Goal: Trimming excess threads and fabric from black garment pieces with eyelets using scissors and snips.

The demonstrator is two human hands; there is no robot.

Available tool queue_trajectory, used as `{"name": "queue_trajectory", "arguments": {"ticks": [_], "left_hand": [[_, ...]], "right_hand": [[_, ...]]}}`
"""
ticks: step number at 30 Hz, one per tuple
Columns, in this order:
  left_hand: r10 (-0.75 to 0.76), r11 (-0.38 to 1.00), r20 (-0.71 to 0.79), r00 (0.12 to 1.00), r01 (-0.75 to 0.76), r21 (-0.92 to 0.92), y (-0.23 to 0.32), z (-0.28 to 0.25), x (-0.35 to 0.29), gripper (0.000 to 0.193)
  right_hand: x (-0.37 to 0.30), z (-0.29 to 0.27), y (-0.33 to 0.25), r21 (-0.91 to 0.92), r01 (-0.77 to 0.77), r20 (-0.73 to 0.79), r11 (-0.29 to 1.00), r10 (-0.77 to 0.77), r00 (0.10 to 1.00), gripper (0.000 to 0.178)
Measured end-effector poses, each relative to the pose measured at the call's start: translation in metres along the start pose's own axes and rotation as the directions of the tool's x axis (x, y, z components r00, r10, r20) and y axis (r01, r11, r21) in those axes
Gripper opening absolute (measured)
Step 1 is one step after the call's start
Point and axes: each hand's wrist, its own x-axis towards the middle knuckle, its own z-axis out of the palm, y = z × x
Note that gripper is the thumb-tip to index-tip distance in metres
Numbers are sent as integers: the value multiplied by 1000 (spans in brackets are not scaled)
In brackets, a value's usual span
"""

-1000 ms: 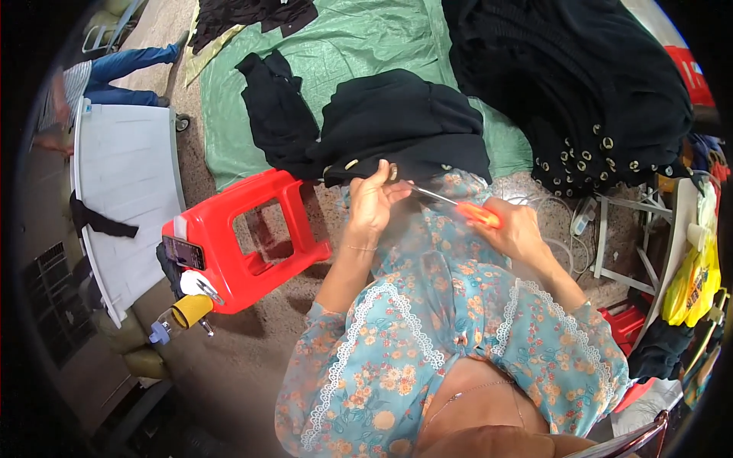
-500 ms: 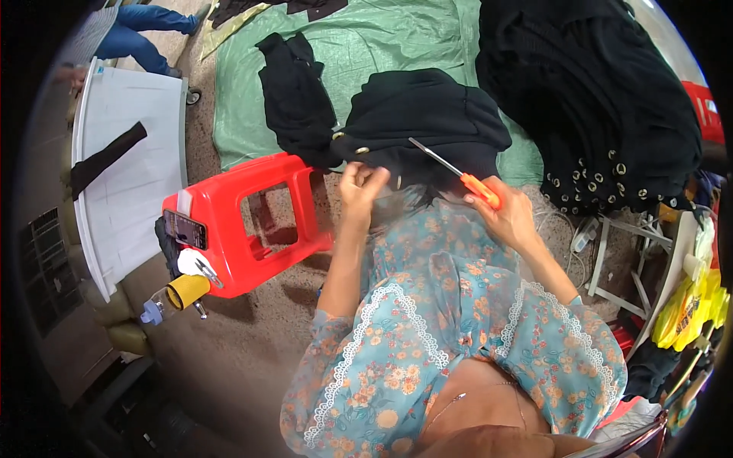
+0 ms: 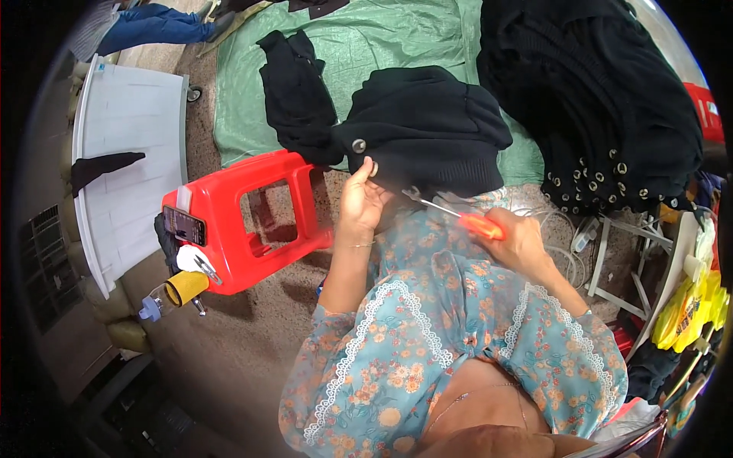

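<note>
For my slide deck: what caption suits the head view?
Left hand holds black buttoned knit garment; right hand points orange-handled screwdriver at it.

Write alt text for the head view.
Seen from above, a person's left hand grips the buttoned edge of a black garment on their lap while the right hand points orange-handled scissors at it. A red stool stands to the left, and more black clothes lie on a green tarp.

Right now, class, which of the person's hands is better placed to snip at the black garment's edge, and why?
Probably the right hand: it grips the orange-handled scissors, tips toward the black garment. The left hand pinches the garment's edge.
</note>
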Motion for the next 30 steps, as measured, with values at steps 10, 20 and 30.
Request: {"name": "queue_trajectory", "arguments": {"ticks": [10, 20, 30], "left_hand": [[-36, 996, 50, 998, 40, -85, -14, -7, 4, 34], [407, 596, 17, 913, -279, 753, -72, -17, 25, 10], [240, 968, 138, 961, -226, -110, -35, -11, 13, 16]], "right_hand": [[22, 19, -2, 17, -24, -37, 1000, 25, 999, 31], [-1, -5, 11, 80, -215, -158, 973, 226, 961, 29], [-28, -11, 12, 19, -69, -78, 997, 70, 994, 29]]}}
